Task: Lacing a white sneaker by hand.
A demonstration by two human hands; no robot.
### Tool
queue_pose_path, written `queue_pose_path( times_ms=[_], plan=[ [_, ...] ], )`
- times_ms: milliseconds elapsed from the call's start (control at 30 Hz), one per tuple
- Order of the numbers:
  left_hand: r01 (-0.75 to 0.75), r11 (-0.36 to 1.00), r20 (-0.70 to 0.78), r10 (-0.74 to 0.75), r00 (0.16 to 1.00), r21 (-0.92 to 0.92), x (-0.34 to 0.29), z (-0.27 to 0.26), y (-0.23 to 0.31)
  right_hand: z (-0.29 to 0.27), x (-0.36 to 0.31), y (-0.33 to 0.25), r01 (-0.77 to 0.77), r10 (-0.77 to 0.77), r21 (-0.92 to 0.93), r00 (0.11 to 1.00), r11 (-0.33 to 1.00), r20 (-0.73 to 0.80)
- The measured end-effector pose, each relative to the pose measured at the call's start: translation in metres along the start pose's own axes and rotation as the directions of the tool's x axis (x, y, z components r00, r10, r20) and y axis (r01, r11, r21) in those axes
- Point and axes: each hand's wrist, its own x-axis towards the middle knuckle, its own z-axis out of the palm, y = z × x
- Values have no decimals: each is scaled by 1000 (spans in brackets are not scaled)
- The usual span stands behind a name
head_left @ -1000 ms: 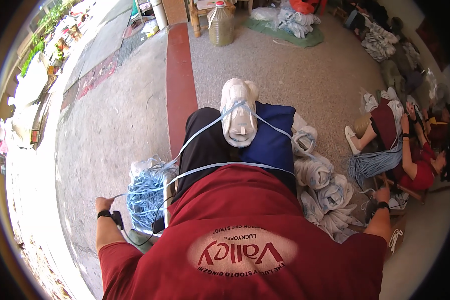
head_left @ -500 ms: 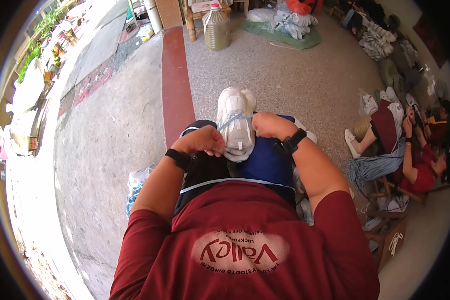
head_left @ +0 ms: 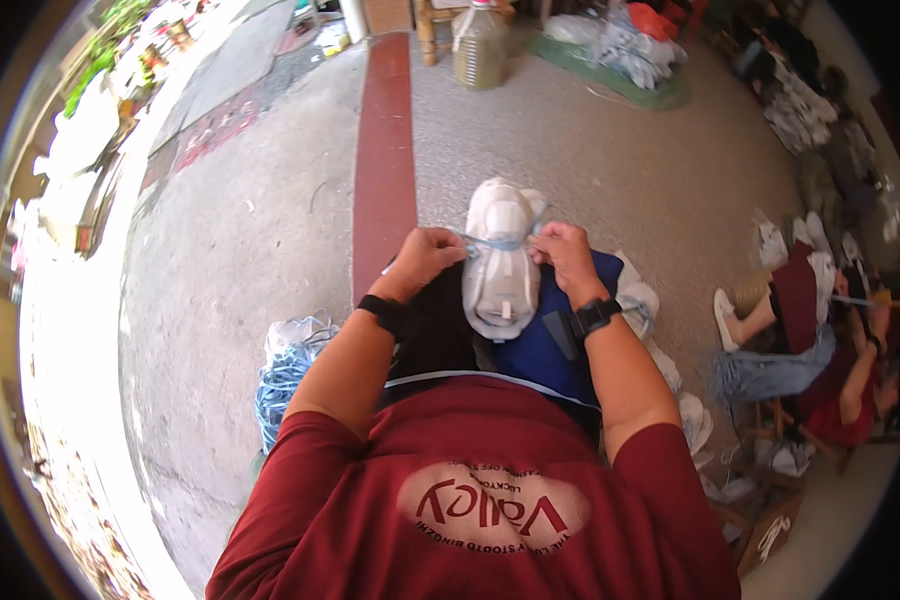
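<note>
White shoe [head_left: 501,285] rests on the lap [head_left: 432,325], lengthwise away from the body; lap presumably serves as prop, leaving both hands free. Pale blue strip [head_left: 500,243] crosses its top. Left hand [head_left: 436,258]: fingers drawn together, apparently pinching the strip at one side. Right hand [head_left: 567,258]: same closed pinch, opposite side, likely for even tension. Fingertips blurred; strip's run beneath the shoe hidden. Blue bundle [head_left: 288,385] at left, perhaps for easy reach, part-hidden by the arm. Farther: co-worker [head_left: 836,400] at right, dim; jug [head_left: 481,50] cut by top edge.
</note>
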Motion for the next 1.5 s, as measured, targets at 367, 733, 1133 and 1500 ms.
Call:
queue_pose_path(
  times_ms=[367,733,1133,1500],
  plan=[
    [-184,978,-62,190,980,98,-7,32,-6,-30,3,35,128,-220,-491,966,862,-135],
    [-250,968,-135,244,960,-30,-4,32,-15,2,-31,16,238,-360,-966,914,102,187],
    [-178,939,-72,208,976,293,-13,49,6,-6,-25,16,269,-386,-950,903,157,192],
    [-167,957,-125,200,972,236,-15,40,10,-3,-23,24,309,-479,-931,858,191,187]
  ],
)
